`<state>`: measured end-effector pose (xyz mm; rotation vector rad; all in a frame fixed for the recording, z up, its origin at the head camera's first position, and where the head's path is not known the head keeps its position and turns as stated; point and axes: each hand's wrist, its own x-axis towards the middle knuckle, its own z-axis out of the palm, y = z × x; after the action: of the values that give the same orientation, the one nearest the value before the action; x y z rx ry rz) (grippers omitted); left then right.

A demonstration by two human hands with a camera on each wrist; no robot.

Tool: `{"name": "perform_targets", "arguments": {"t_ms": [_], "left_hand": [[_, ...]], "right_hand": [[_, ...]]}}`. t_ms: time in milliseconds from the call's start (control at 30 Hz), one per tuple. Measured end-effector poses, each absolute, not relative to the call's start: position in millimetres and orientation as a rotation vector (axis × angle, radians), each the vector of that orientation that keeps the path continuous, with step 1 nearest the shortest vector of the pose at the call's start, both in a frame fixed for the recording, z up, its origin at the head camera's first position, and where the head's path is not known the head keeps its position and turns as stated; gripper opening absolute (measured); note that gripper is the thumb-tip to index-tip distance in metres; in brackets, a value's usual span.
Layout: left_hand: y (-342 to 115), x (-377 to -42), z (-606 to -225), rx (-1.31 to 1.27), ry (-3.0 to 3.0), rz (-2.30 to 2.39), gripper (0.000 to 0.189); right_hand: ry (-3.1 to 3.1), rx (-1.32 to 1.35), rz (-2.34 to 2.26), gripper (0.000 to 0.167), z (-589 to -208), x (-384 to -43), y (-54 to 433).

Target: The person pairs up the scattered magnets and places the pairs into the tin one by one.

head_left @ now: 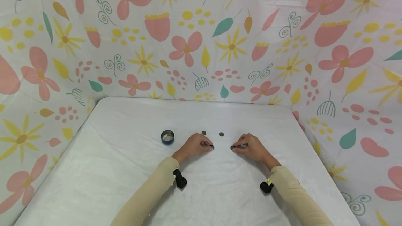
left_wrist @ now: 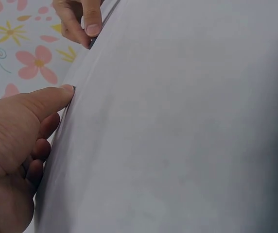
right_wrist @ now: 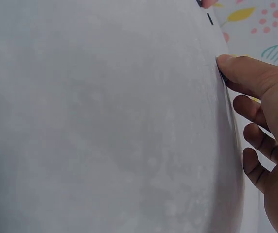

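Note:
Near the middle of the white-covered table, my left hand [head_left: 195,146] pinches a small dark disc [head_left: 212,147] between thumb and fingertips, low over the cloth. Facing it, my right hand [head_left: 252,148] holds another dark disc [head_left: 232,147] in the same kind of pinch. A short gap separates the two discs. Just beyond the left hand lies a third dark disc [head_left: 203,133], and a fourth dark disc [head_left: 221,134] lies flat between and behind the hands. In the right wrist view, the thumb [right_wrist: 238,68] covers most of the held disc.
A small round open tin [head_left: 168,137] with a dark rim stands left of my left hand. White cloth [head_left: 213,194] covers the table. Flower-patterned fabric [head_left: 201,44] hangs along the back and both sides. A black wrist camera [head_left: 180,180] sits at the left sleeve.

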<state>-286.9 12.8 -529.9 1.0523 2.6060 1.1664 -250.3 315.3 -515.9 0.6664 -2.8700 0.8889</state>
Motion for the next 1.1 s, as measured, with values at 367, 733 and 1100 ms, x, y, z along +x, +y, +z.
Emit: {"name": "perform_targets", "arguments": {"t_ms": [367, 733, 1100], "left_hand": [[20.1, -286.7, -527.8, 1.018, 2.635, 1.109, 0.015], [25.2, -288.0, -528.7, 1.051, 2.63, 1.12, 0.015], [31.3, -285.8, -527.0, 1.069, 2.668, 1.103, 0.015]], "right_hand": [[-2.796, 0.782, 0.878, 0.013, -518.7, -254.5, 306.1], [-2.831, 0.786, 0.856, 0.016, -516.3, -256.8, 292.6], [-2.818, 0.793, 0.887, 0.013, -514.2, -256.3, 283.9]]}}
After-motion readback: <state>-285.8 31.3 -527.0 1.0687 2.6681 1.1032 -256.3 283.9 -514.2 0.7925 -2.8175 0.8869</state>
